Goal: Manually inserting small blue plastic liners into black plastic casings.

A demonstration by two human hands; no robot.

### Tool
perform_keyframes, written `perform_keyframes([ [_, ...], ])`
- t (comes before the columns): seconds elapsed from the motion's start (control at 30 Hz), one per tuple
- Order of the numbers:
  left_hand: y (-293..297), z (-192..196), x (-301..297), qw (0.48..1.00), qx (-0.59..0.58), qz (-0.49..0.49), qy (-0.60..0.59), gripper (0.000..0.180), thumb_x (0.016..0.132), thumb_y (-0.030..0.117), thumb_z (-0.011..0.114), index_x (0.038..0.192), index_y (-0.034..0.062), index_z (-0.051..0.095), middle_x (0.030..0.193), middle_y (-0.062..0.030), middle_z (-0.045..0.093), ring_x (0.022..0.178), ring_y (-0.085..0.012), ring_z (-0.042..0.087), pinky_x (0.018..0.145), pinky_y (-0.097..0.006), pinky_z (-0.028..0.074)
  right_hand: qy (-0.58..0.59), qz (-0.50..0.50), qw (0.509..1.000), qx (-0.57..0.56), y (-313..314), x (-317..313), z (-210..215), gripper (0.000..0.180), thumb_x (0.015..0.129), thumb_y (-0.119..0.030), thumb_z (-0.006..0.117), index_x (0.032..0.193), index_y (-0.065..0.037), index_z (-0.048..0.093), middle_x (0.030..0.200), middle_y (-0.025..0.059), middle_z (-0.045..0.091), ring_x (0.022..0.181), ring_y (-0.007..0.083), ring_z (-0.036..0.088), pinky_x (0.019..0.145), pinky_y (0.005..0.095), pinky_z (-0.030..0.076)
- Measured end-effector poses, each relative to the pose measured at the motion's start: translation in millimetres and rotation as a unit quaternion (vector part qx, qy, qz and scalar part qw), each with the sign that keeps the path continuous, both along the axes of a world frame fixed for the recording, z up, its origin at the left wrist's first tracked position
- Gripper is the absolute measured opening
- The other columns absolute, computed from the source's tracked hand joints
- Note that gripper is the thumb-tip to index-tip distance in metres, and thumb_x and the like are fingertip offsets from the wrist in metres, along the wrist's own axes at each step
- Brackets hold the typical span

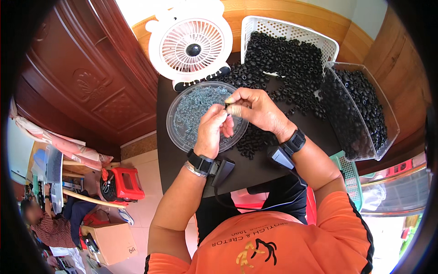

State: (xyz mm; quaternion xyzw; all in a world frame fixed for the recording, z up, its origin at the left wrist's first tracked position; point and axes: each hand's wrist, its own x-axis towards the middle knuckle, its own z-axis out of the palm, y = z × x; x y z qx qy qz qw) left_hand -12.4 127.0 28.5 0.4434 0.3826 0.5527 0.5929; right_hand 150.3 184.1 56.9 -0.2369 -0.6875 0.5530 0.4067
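Observation:
My left hand [213, 129] and my right hand [256, 109] meet over the right side of a round clear tub [169, 119]. Their fingertips pinch a small black part [226, 106] between them, mostly covered by the fingers. Many small blue-grey pieces [194, 107] fill the tub. To the right of it, close under my right hand, small black parts [253, 142] lie in a loose heap on the dark table [182, 170]. Farther back, a larger pile of black ring-like parts [303, 93] spills from a white basket [326, 42].
A white animal-shaped fan [193, 49] stands behind the tub. At the right edge sits a clear bin [360, 114] of black parts, with a green basket [349, 178] below. Straps and devices [222, 171] are on my wrists. Another person [50, 223] is far left, near a cardboard box [109, 242].

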Motion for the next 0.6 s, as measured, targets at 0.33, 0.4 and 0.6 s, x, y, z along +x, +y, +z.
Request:
perform_keyframes([
  [0.33,-1.3,-0.2,2.2,0.995,0.027,-0.001,-0.101,0.024,0.096,0.022,0.043,0.101,0.0009,0.054,0.083,-0.0058,0.058,0.069,-0.0154,0.057,0.062,-0.028,0.045,-0.087,-0.097,0.956,0.264,-10.1,-7.1,0.8,0.035,0.069,-0.006,0.079,0.097,-0.003,0.058,0.084,0.0042,0.058,0.073,0.0131,0.056,0.068,0.0263,0.048],
  [0.4,-0.2,0.1,3.7,0.993,0.034,-0.011,-0.112,0.023,0.096,0.023,0.044,0.099,0.0022,0.054,0.082,-0.0047,0.057,0.069,-0.0136,0.057,0.062,-0.026,0.044,-0.085,-0.103,0.954,0.270,-10.8,-8.0,2.5,0.033,0.067,-0.005,0.078,0.094,-0.004,0.059,0.083,0.0058,0.058,0.074,0.0171,0.059,0.069,0.0291,0.049],
  [0.6,0.9,-5.5,3.9,0.990,0.039,-0.020,-0.136,0.024,0.097,0.024,0.044,0.098,0.0027,0.055,0.085,-0.0040,0.057,0.071,-0.0115,0.055,0.063,-0.026,0.044,-0.119,-0.132,0.940,0.292,-15.1,-14.0,1.5,0.032,0.064,-0.009,0.078,0.089,-0.004,0.058,0.080,0.0085,0.058,0.076,0.0251,0.061,0.069,0.0341,0.050],
])
